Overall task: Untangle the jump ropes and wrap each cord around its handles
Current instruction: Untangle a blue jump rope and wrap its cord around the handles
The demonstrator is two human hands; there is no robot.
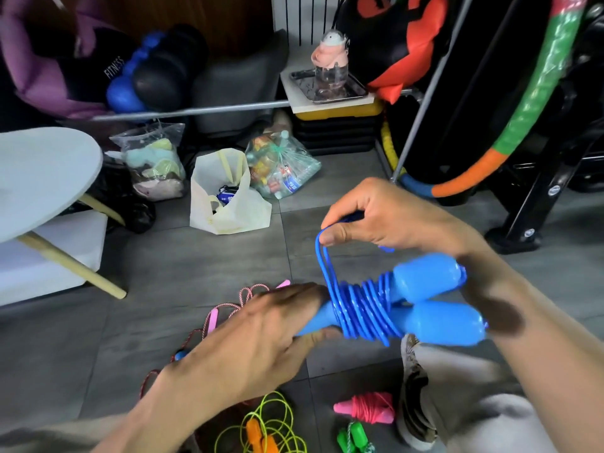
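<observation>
The blue cord (359, 308) is coiled around the two blue handles (431, 302), held together above the floor; if the last loop slackens, the coils could spring loose. The left hand (261, 335) grasps the handles' narrow ends, its grip curled around them; the right hand (379, 217) pinches the remaining loop taut

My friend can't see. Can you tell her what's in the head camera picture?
Two hands wind a blue jump rope around its two blue handles: the left hand grips the handles, and the right hand pinches a loop of cord above them. On the grey floor below lie a wrapped pink rope and loose yellow-green and red-and-white ropes.
</observation>
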